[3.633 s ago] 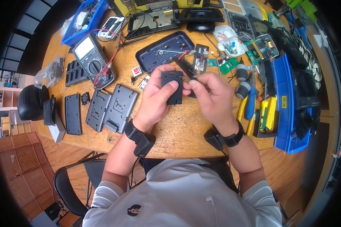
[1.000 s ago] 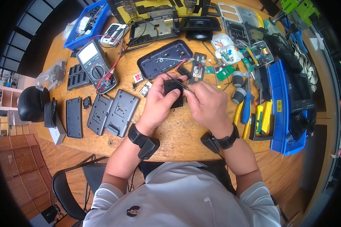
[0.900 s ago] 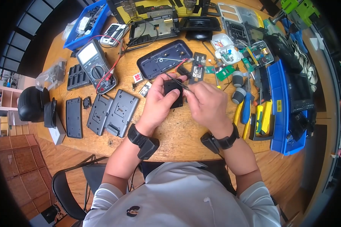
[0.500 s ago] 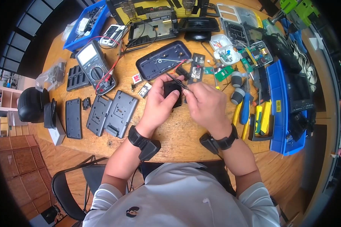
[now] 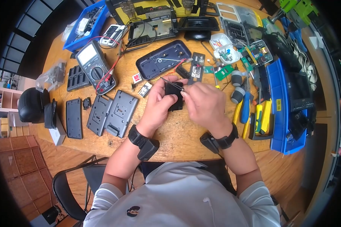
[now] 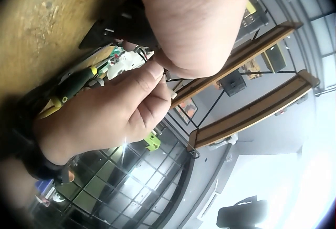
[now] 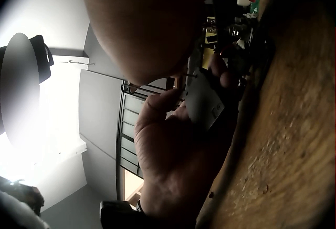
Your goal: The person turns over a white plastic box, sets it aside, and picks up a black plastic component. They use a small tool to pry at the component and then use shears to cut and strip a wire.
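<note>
My left hand (image 5: 155, 108) holds a small flat black case (image 5: 173, 89) above the table, its thumb lying on the case's face. My right hand (image 5: 207, 104) pinches a slender dark tool (image 5: 169, 82) that looks like tweezers, slanting across the upper part of the case. In the right wrist view the case (image 7: 203, 99) shows a greyish flat side between the left hand's thumb and fingers. The left wrist view has the right hand (image 6: 105, 108) with thumb and fingers pinched together close to the left hand (image 6: 189, 24), which hides most of the tool.
Beyond the hands lies a dark blue shell (image 5: 163, 58) with wires. A multimeter (image 5: 96, 68) and black housing plates (image 5: 119, 113) are on the left. Screwdrivers (image 5: 245, 108), green circuit boards (image 5: 223, 72) and a long blue bin (image 5: 278, 125) stand on the right.
The right hand earlier held a black strip-like piece beside the case; the slender tool now crosses over the case. Over the last half second the left thumb has slid lower and the tool shifted left.
</note>
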